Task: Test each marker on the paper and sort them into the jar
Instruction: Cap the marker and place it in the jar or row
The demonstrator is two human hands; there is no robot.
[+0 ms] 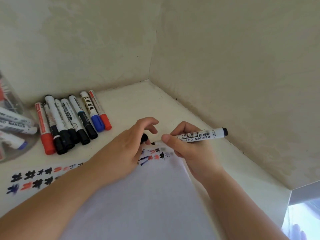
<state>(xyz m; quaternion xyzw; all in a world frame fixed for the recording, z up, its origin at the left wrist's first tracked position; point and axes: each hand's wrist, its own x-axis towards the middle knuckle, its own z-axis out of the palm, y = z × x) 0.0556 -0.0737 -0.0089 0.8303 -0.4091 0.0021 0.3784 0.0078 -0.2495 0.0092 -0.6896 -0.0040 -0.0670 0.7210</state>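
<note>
My right hand [188,144] grips a white board marker [200,135] with its black tip bare, pointing left just above the far edge of the white paper [147,196]. My left hand [128,149] rests on the paper and pinches the marker's black cap [144,137] right beside the tip. Black, red and blue test marks [154,155] run along the paper's far edge. A row of several capped markers [72,122] lies at the back left. A clear jar [12,122] at the far left holds several markers.
The cream shelf [138,101] is boxed in by walls at the back and right, meeting in a corner [149,80]. A window ledge [304,196] shows at the lower right.
</note>
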